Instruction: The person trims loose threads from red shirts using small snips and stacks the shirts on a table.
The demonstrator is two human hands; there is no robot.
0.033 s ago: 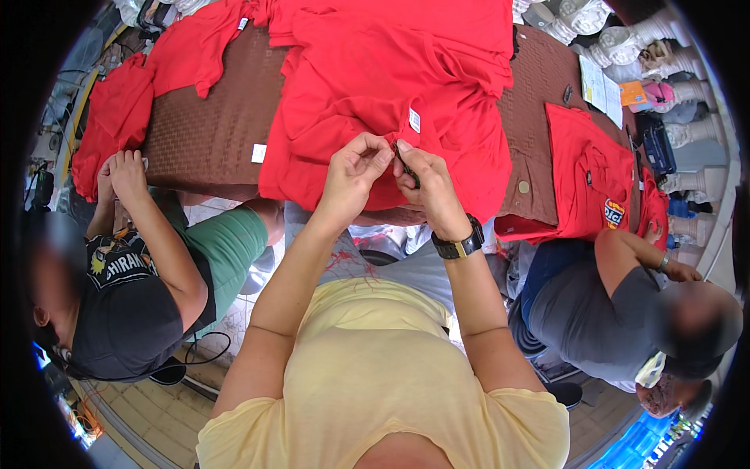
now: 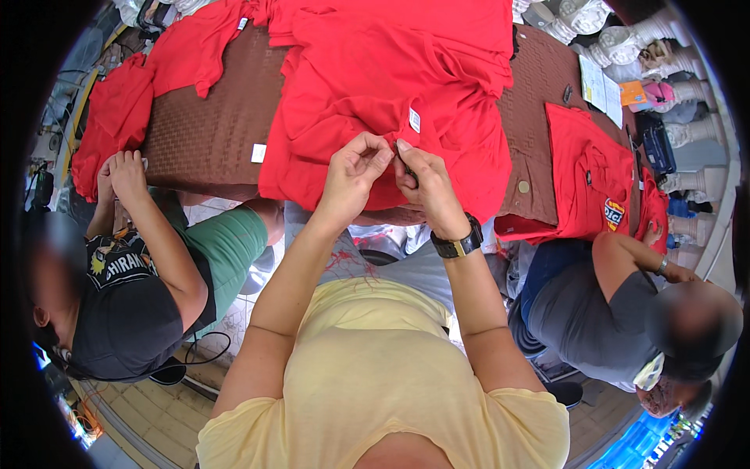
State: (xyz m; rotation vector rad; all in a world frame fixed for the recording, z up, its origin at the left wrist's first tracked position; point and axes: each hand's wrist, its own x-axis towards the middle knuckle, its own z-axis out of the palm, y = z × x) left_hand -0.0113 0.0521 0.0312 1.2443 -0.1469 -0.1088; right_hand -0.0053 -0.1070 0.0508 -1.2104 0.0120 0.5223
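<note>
A red T-shirt [image 2: 336,125] lies bunched in front of me, its white neck label [image 2: 414,120] just beyond my fingertips. My left hand [image 2: 357,172] is closed in a pinch at the edge of the shirt's cloth, below the label. Right beside it, my right hand [image 2: 426,184] is curled around a small dark tool [image 2: 408,170], apparently thread snips, mostly hidden by the fingers. The thumb points up toward the label. Both hands nearly meet over the red cloth.
The table has a brown cover [image 2: 211,109]. More red shirts [image 2: 195,51] lie left, and a printed one [image 2: 590,172] right. A white tag [image 2: 258,153], a coin-like disc [image 2: 523,187] and papers [image 2: 600,92] rest on it. Co-workers sit on both sides.
The dark tool in my right hand has turned slightly and shows less between the fingers. The person on the right has shifted an arm a little.
</note>
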